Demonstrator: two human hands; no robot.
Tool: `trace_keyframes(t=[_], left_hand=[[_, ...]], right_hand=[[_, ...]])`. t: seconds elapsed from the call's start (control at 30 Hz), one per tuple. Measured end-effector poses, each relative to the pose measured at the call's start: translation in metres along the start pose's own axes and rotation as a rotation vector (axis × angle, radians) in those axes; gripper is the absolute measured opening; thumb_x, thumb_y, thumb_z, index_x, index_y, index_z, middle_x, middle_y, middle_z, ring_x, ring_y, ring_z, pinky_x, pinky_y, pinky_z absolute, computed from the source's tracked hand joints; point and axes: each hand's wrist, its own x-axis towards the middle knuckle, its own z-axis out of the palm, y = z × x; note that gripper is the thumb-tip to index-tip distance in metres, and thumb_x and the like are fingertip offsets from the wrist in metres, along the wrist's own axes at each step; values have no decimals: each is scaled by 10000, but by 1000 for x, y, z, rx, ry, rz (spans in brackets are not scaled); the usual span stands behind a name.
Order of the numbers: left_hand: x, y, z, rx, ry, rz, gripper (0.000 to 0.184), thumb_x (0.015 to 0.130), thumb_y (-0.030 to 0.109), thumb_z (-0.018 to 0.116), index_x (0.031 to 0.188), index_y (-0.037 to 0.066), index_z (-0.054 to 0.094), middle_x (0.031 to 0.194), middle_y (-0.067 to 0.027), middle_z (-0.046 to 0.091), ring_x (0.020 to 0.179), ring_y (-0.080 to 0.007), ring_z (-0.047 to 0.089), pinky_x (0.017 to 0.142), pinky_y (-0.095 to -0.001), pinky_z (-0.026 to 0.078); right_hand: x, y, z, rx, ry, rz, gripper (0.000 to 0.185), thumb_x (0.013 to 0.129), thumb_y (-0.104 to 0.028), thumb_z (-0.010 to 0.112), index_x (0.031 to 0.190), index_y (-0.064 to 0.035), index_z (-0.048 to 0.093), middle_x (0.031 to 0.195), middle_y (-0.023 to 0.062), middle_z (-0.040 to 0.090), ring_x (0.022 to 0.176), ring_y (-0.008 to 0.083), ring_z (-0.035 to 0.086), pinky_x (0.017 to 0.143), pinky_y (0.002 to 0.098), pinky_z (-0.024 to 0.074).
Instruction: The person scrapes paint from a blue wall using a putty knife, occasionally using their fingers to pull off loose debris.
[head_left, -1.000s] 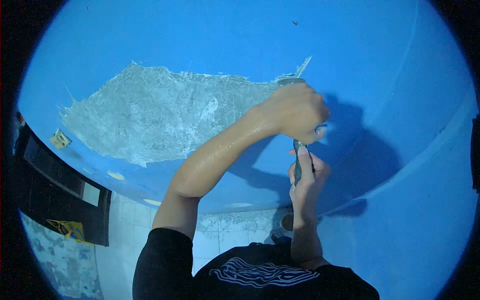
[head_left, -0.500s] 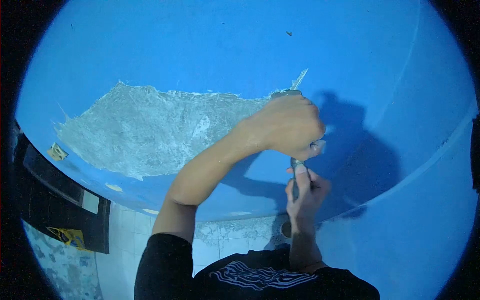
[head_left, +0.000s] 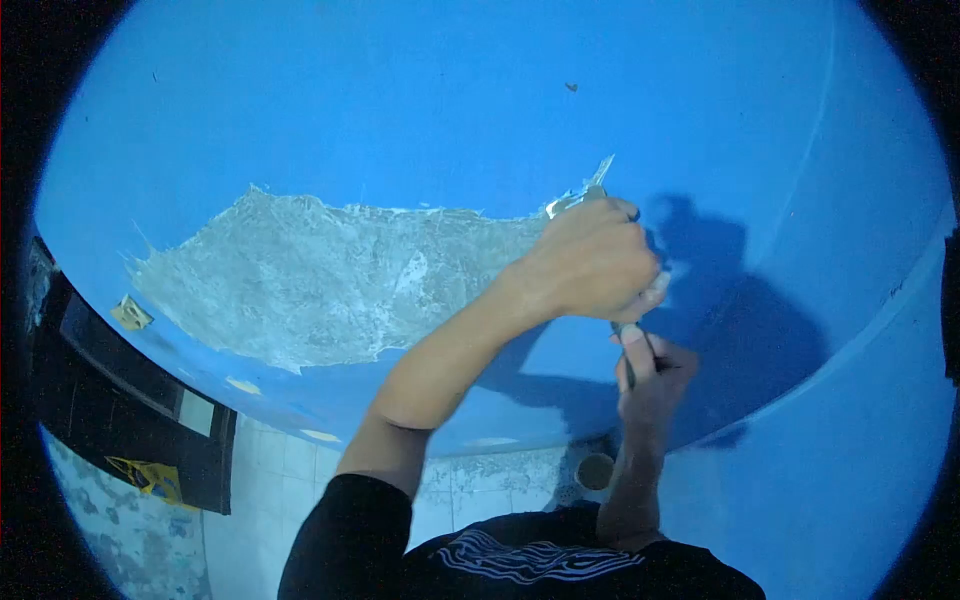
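Observation:
A scraper (head_left: 578,202) has its blade against the blue wall (head_left: 450,110), at the upper right corner of a bare grey patch (head_left: 320,280). My left hand (head_left: 605,262) is wrapped round its upper part, hiding much of the tool. Lower down, my right hand (head_left: 655,375) grips the dark handle. Thin, pale peeled paint stands out just above the blade.
Beige paper (head_left: 131,313) is stuck at the wall's left edge. A dark door or frame (head_left: 120,400) stands lower left, with a yellow piece (head_left: 150,478) on it. Below are white tiles (head_left: 285,480) and a round object (head_left: 594,471) beside my right forearm.
Both hands and the scraper have shifted slightly right and down in the view. The blade has tilted, and more of its shiny face shows. The wall patch sits lower in the frame.

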Motion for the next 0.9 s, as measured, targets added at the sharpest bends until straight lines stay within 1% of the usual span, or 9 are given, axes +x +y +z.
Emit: trace_keyframes(t=[0.17,0.23,0.3,0.37,0.43,0.57,0.73,0.87,0.9], left_hand=[[0,-4,-11,-17,-117,103,424,834,342,619,517,60,608,553,-111,599,606,-337,604,711,-410,516],[3,1,2,-42,116,14,409,834,331,615,514,77,604,539,-102,591,583,-315,585,677,-395,510],[3,3,9,63,83,4,407,828,334,620,509,82,600,527,-97,582,572,-308,577,663,-394,504],[5,-3,12,170,79,12,404,822,336,625,504,88,596,515,-93,572,562,-301,569,649,-393,499],[0,-12,10,133,-43,161,423,822,352,627,487,99,583,494,-86,555,546,-294,555,630,-400,488],[-3,-8,-4,122,-147,145,435,821,352,638,471,102,572,486,-80,548,551,-294,555,619,-407,482],[5,2,4,96,183,27,386,793,275,676,480,76,569,488,-67,552,505,-284,535,584,-388,481],[14,0,1,37,256,-20,369,791,264,678,492,73,579,496,-67,561,487,-282,529,596,-380,492],[12,-4,-2,24,193,46,363,787,269,678,497,72,582,502,-75,564,495,-289,533,600,-387,493]], right_hand=[[-17,-2,13,97,52,111,281,881,-160,657,698,53,673,477,-6,449,397,61,388,391,254,242],[1,-7,-6,42,69,134,286,884,-162,653,688,44,674,481,-16,448,398,57,377,397,251,228],[16,3,-15,-119,-35,-56,279,893,-144,642,686,41,673,485,-27,449,401,52,370,401,249,219],[18,19,-10,-113,-67,-77,289,913,-147,633,695,37,677,486,-36,444,408,50,369,407,249,218],[6,29,7,38,-27,-50,310,928,-168,636,710,50,672,483,-29,446,412,51,381,410,246,230],[-18,30,31,231,2,3,327,932,-186,647,714,58,656,488,-20,460,410,55,397,414,246,247],[6,4,-4,-88,-19,-37,335,916,-198,671,693,49,633,517,-76,411,493,31,356,447,266,238],[23,-27,-22,-274,-110,-83,331,904,-189,681,686,47,600,540,-83,399,513,32,339,459,271,239],[20,-30,-20,-308,-120,-103,329,912,-185,675,680,38,607,541,-81,408,511,29,343,459,264,239]])
